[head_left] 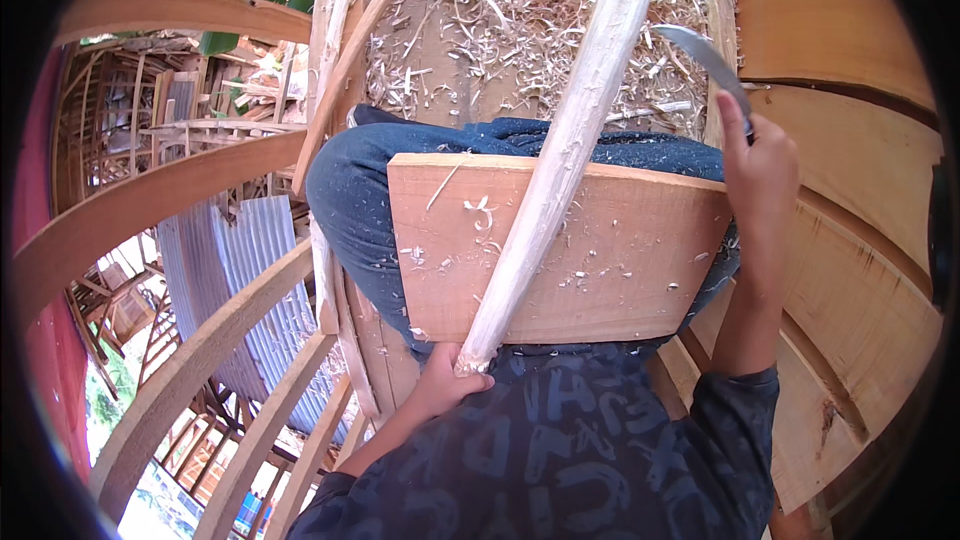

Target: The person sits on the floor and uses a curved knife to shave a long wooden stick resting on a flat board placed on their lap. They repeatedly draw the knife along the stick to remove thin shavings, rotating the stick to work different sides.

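A long, pale, peeled wooden pole [575,130] slants across my lap, its near end close to my body and its far end beyond the top of the picture. My left hand [450,380] is wrapped round the near end. Under the pole, a flat wooden board [630,250] lies over my thighs, dotted with a few shavings. Raised to the right of the pole, my right hand [757,155] grips a knife with a curved blade [705,58]. The blade points up and left, apart from the pole. Most of the knife's handle is hidden in my fist.
Curled wood shavings [510,10] cover the plank floor ahead of my legs. Wide boards [840,160] form a wall close on my right. Curved slats [215,330] make an open railing on my left, with corrugated metal sheets [265,270] and stacked timber below. Thin strips [350,70] lean there.
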